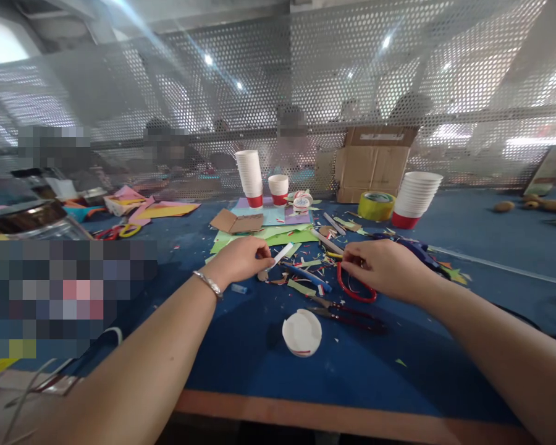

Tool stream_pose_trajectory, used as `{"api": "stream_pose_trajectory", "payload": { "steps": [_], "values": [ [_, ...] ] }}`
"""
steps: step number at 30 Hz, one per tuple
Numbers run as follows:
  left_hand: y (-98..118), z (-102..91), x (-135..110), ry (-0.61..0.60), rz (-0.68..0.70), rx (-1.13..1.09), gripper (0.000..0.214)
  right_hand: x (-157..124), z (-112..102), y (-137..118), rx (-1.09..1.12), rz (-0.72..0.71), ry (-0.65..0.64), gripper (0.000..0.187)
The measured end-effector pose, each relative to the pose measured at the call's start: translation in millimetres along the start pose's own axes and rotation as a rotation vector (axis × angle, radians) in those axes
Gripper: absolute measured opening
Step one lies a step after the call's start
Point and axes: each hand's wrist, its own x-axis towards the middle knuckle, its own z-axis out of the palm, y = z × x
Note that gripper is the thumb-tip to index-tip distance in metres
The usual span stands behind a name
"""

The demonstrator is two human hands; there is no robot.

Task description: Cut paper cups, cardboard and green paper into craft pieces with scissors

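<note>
My left hand [243, 258], with a silver bangle at its wrist, is closed with thumb and fingertips pinched on one end of a white strip [283, 253]. My right hand [382, 267] is closed, its fingers curled down beside a red loop-shaped handle [356, 294]. What its fingertips hold, if anything, I cannot make out. Between the hands lie a blue pen [308, 275] and paper scraps [302, 287]. Nearer me, dark-handled scissors [352, 316] lie by a cut-down white paper cup [302, 334].
Behind my hands are green paper sheets [278, 236], a cardboard piece [238, 221], a tall cup stack [249, 176] and yellow tape [377, 206]. Another cup stack [416, 199] stands right. A cardboard box [373, 165] leans on the perforated screen [189, 93]. A glass jar [32, 225] is left.
</note>
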Motion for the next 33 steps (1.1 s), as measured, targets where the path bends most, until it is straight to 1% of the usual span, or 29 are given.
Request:
{"api": "stream_pose_trajectory", "payload": {
  "steps": [3, 6, 9, 13, 16, 19, 21, 23, 25, 29, 31, 33],
  "values": [
    [2.7, 3.6, 0.1, -0.003, -0.011, 0.004, 0.014, -0.6, -0.2, -1.4, 0.018, -0.029, -0.005, 0.015],
    [3.5, 2.5, -1.1, 0.069, -0.046, 0.02, 0.01, -3.3, -0.2, -6.5, 0.074, -0.092, -0.013, 0.014],
    [6.2, -0.5, -3.4, 0.138, -0.048, 0.005, 0.013, -9.1, -0.3, -18.2, 0.194, -0.194, -0.052, 0.015],
    [16.7, -2.2, -6.4, 0.165, 0.018, -0.042, 0.013, -20.1, 1.8, -40.0, 0.298, -0.279, -0.138, 0.021],
    [25.7, -1.9, -8.6, 0.188, 0.046, -0.078, 0.013, -26.9, 6.4, -52.2, 0.293, -0.341, -0.174, 0.022],
    [32.7, -1.4, -11.5, 0.234, 0.098, -0.167, 0.013, -29.7, 11.0, -56.8, 0.282, -0.346, -0.188, 0.015],
    [36.7, -0.7, -13.8, 0.233, 0.146, -0.241, 0.014, -29.3, 12.5, -56.6, 0.288, -0.322, -0.191, 0.013],
    [40.6, 0.1, -16.2, 0.182, 0.172, -0.309, 0.016, -27.8, 13.0, -55.1, 0.289, -0.29, -0.181, 0.013],
    [44.4, 0.4, -18.6, 0.089, 0.193, -0.392, 0.022, -26.0, 12.4, -53.0, 0.29, -0.266, -0.157, 0.013],
    [49.6, -2.6, -23.8, -0.191, 0.229, -0.626, 0.041, -23.8, 9.2, -48.1, 0.309, -0.248, -0.067, 0.012],
    [50.3, -4.7, -26.6, -0.339, 0.211, -0.746, 0.043, -23.1, 7.3, -45.5, 0.323, -0.234, 0.001, 0.013],
    [50.5, -5.6, -29.4, -0.473, 0.202, -0.85, 0.041, -22.4, 6.2, -43.1, 0.338, -0.207, 0.068, 0.014]
  ]
}}
